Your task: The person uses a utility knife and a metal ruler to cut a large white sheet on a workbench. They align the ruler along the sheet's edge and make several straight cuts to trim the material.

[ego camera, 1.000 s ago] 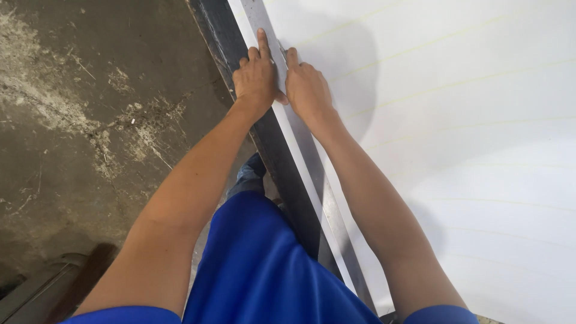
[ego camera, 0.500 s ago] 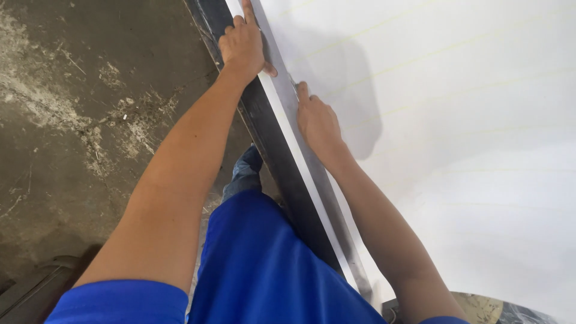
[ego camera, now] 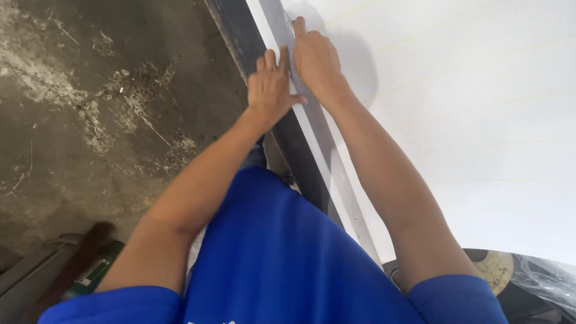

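Stained concrete floor (ego camera: 90,120) beside a white sheet (ego camera: 468,120). Both hands, left (ego camera: 271,90) and right (ego camera: 315,60), press flat-fingered on its grey edge strip (ego camera: 327,141), gripping nothing; uneven pressure could crease it.

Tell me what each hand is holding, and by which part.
Neither hand grips anything. The left hand and right hand both lie flat, fingers extended, pressing on the grey strip along the edge of the white sheet.

The right hand (ego camera: 315,60) covers whatever its fingertips press on the grey strip (ego camera: 336,162), so any grip there cannot be told. Beyond both hands, the strip and white sheet (ego camera: 480,120) run off the top edge. Nearer the body, the left hand's (ego camera: 270,90) palm hides the strip's dark edge, and the shirt (ego camera: 282,252) hides its lower end.
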